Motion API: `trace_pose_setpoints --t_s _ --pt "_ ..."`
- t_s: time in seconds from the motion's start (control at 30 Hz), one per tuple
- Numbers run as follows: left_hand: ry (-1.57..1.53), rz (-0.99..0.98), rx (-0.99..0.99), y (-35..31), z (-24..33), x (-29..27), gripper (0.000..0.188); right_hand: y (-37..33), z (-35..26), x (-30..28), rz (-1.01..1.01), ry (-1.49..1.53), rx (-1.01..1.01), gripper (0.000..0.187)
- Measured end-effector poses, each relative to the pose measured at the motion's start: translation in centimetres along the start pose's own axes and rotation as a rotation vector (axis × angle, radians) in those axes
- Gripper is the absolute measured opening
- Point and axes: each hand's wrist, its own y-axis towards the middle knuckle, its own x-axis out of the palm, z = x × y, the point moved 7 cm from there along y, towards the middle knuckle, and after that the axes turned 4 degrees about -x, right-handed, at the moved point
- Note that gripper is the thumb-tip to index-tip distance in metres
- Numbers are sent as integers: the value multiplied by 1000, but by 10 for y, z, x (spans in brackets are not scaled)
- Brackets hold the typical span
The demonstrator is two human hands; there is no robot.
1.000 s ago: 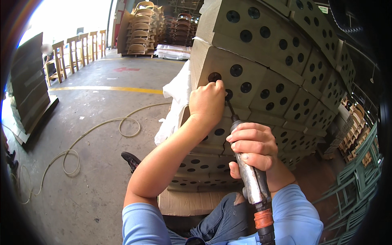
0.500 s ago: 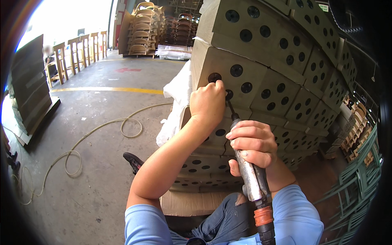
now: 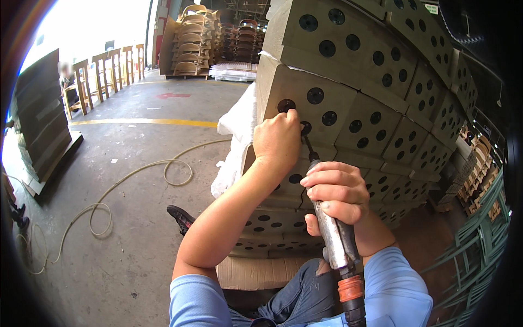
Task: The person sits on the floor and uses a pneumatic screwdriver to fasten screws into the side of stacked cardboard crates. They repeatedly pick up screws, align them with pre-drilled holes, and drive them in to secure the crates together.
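My right hand (image 3: 340,192) is wrapped round a worn metal air screwdriver (image 3: 336,240) with an orange collar. Its thin bit (image 3: 309,145) slants up to a round black disc (image 3: 306,128) on the end face of a grey-brown board (image 3: 346,103). Beside that disc, my left hand (image 3: 277,136) is closed against the same face, fingers curled and pressed together. Whatever those fingers pinch is hidden behind the hand. Just above the left knuckles sits another black disc (image 3: 286,105). More discs, in groups, dot the neighbouring boards.
The boards form a tall stack in front of me, with white wrapping (image 3: 231,147) at its left side. A pale hose (image 3: 177,161) loops across the concrete floor. Green metal frames (image 3: 474,240) lean at the right. Stacked wooden chairs (image 3: 189,43) stand at the back; a person sits far left.
Both hands and the screwdriver stay in almost the same place against the board. The whole view has shifted very slightly.
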Motion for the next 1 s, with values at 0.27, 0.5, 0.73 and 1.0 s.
trace_pose_setpoints --t_s 0.27,0.5,0.73,1.0 --pt "-2 55 27 -1 1 -2 8 3 2 0 24 1 9 37" --pt "-28 -21 -30 0 0 2 29 1 3 0 18 8 -7 37" --pt "-176 51 -35 -4 -5 -13 23 5 1 1 20 5 4 36" --pt "-1527 33 -691 -115 -90 -20 18 -2 0 -3 40 7 21 37"
